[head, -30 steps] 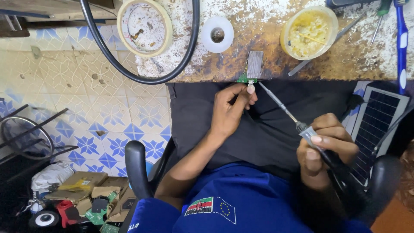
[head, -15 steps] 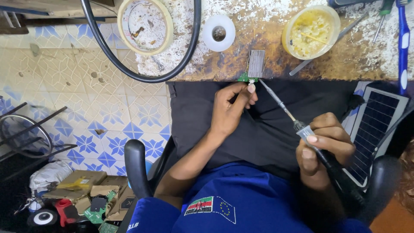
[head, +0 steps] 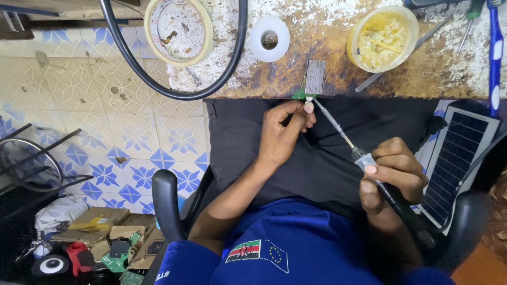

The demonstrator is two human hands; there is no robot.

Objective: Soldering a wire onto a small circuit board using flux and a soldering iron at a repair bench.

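Pinching one small green circuit board [head: 302, 95] at the bench [head: 338, 79] edge, the left hand [head: 282, 134] has its fingers closed on it, while the right hand [head: 391, 174] is clamped round one soldering iron [head: 369, 169] whose tip meets the board. On the bench sit two tape rolls [head: 179, 29], one yellow tub [head: 383, 38] and one black cable loop [head: 174, 92]; one solar panel [head: 454, 163] lies beside the right hand.

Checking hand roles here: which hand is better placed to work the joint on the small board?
Right. The right hand holds the soldering iron, tip at the small green board; the left hand pinches that board.
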